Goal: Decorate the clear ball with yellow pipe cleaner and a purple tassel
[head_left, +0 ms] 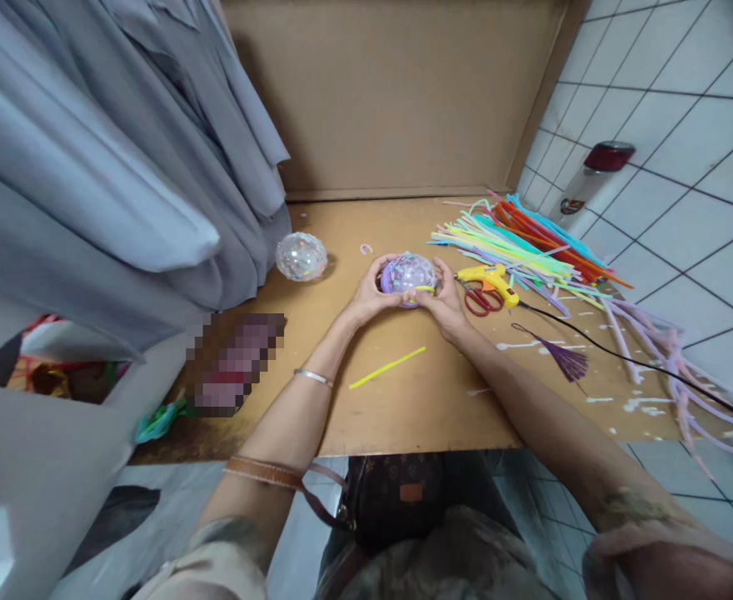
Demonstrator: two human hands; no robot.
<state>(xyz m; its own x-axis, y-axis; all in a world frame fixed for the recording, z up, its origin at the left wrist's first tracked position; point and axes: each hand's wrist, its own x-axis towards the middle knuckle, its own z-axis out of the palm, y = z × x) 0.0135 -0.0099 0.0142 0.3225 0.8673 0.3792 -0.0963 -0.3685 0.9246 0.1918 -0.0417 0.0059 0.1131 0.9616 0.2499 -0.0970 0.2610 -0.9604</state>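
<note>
Your left hand [372, 292] covers the left edge of the clear ball [410, 268], and some of its fingers are out of sight behind it. Your right hand [446, 304] hides the opposite edge and part of a yellow strip [426, 289]. You cannot see the blades of the scissors [484, 312] by the glue gun [488, 280]. Pixel blocks [235, 367] mask something on the table [391, 417]. The cord [629, 357] leaves at the right, the curtain [154, 150] at the top and left. Your right sleeve [666, 567] is blurred and cut off.
</note>
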